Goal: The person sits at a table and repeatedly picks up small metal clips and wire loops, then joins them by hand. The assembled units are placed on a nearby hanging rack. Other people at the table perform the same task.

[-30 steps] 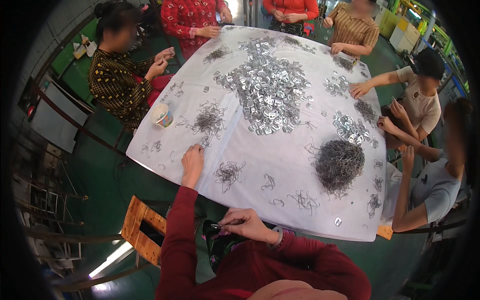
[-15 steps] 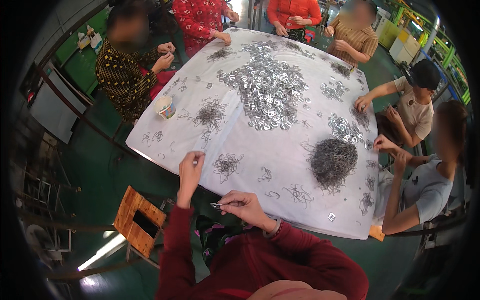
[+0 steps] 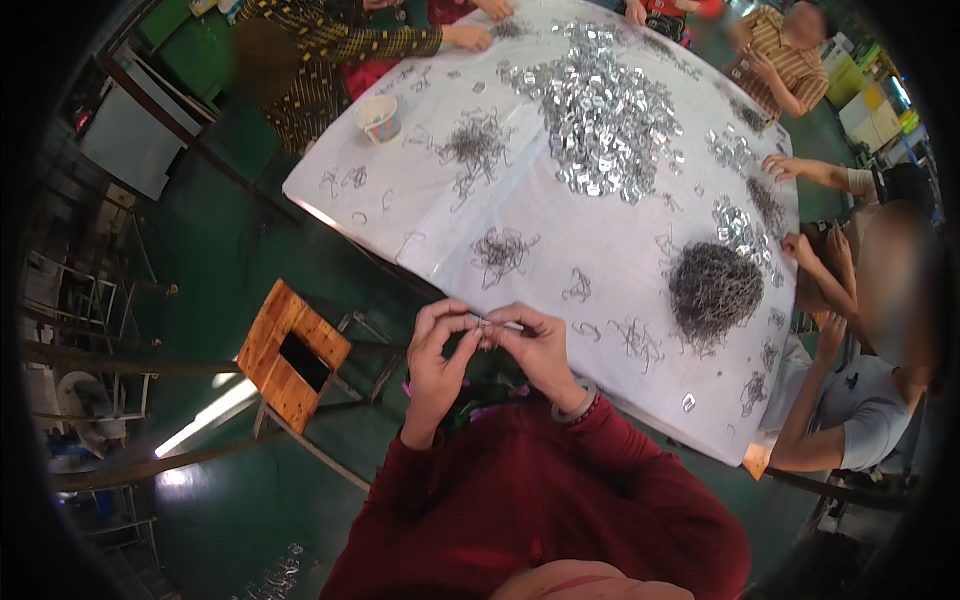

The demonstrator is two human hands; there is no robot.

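Note:
My left hand [image 3: 438, 355] and my right hand [image 3: 537, 350] meet fingertip to fingertip just off the table's near edge. Both are closed in a pinch around a small metal buckle, mostly covered by the fingers. Whatever else the left fingertips hold is too small to make out. Beyond them on the white-covered table [image 3: 345, 205] lies a loose heap of bent wire hooks [image 3: 500, 253], with a few more hooks [image 3: 577, 287] to its right. Farther off spreads a large pile of shiny metal buckles [image 3: 612, 125].
A dense mound of wire hooks [image 3: 715, 290] stands at the right. A paper tub [image 3: 379, 120] is at the far left. Left of me, a wooden stool [image 3: 262, 345] carries a dark flat object [image 3: 305, 362]. Several people sit around the table, one reaching a hand [image 3: 468, 38] onto it.
My left hand has come back from over the table to meet my right hand. The view has shifted, and the person at the far left has stretched an arm over the table.

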